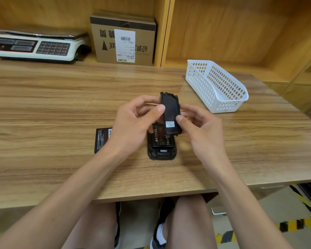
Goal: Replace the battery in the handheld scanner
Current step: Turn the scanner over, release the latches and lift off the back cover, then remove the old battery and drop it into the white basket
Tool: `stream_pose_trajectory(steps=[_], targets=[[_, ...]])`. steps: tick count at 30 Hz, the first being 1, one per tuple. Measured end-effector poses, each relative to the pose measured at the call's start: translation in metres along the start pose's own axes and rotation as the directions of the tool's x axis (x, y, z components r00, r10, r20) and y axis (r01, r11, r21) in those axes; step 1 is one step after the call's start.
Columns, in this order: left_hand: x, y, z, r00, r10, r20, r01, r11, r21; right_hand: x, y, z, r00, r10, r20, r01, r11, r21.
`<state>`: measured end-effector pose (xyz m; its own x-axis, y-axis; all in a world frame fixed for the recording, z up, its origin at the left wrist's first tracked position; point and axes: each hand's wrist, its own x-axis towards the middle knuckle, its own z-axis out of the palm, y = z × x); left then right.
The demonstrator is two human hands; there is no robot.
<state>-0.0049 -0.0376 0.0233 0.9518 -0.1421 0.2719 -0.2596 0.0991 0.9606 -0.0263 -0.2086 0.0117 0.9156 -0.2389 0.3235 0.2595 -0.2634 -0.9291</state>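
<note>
1. We see two bare hands in the middle of the frame, held above a wooden table [61,108].
2. The left hand [133,123] and the right hand [201,126] both grip a black battery cover [171,112]. It is lifted up and stands almost upright, with a small white sticker near its lower end.
3. The left thumb presses on the cover's left edge, and the right thumb presses on its lower right side.
4. Under the hands, the black handheld scanner [162,151] lies face down on the table. Its back is open.
5. A black battery [161,140] sits inside the open back of the scanner.
6. A second black battery [101,139] lies flat on the table just left of the scanner, partly hidden by the left wrist.
7. A white plastic basket [215,85] stands on the table at the upper right.
8. At the upper left, a weighing scale [34,45] sits on a shelf, with a cardboard box [124,38] beside it.
</note>
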Motion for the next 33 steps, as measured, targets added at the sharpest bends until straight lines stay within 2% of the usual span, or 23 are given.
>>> stream_pose_trajectory(steps=[4,7,12,14,18,21,23,26,33], targets=[[0.006,0.000,0.008,0.993,0.028,-0.116,-0.012,0.990,0.142,0.001,0.001,-0.015,0.998,0.021,-0.061,-0.023,1.000,-0.018],[0.012,-0.002,0.018,0.989,0.051,-0.136,-0.004,0.944,0.329,0.001,0.001,-0.028,0.995,0.013,-0.100,-0.017,0.999,-0.046],[0.015,-0.003,0.039,0.999,0.043,-0.013,-0.029,0.844,0.535,-0.003,0.006,-0.047,0.989,0.014,-0.146,-0.029,0.994,-0.106],[0.014,-0.004,0.046,0.997,0.063,0.052,-0.081,0.788,0.610,-0.004,0.012,-0.055,0.986,0.024,-0.162,-0.047,0.990,-0.135],[0.012,-0.009,0.058,0.989,0.069,0.130,-0.143,0.650,0.746,-0.008,0.023,-0.065,0.985,0.033,-0.167,-0.065,0.980,-0.189],[0.011,-0.012,0.065,0.982,0.076,0.175,-0.190,0.497,0.847,-0.010,0.030,-0.070,0.988,0.057,-0.145,-0.092,0.964,-0.250],[0.010,-0.014,0.069,0.978,0.074,0.197,-0.209,0.423,0.882,-0.011,0.034,-0.073,0.990,0.068,-0.127,-0.104,0.946,-0.308],[0.008,-0.016,0.074,0.977,0.038,0.211,-0.209,0.377,0.902,-0.011,0.036,-0.075,0.990,0.089,-0.111,-0.125,0.918,-0.376],[0.003,-0.022,0.075,0.961,0.061,0.268,-0.275,0.229,0.934,-0.016,0.035,-0.072,0.996,0.081,-0.026,-0.082,0.843,-0.531]])
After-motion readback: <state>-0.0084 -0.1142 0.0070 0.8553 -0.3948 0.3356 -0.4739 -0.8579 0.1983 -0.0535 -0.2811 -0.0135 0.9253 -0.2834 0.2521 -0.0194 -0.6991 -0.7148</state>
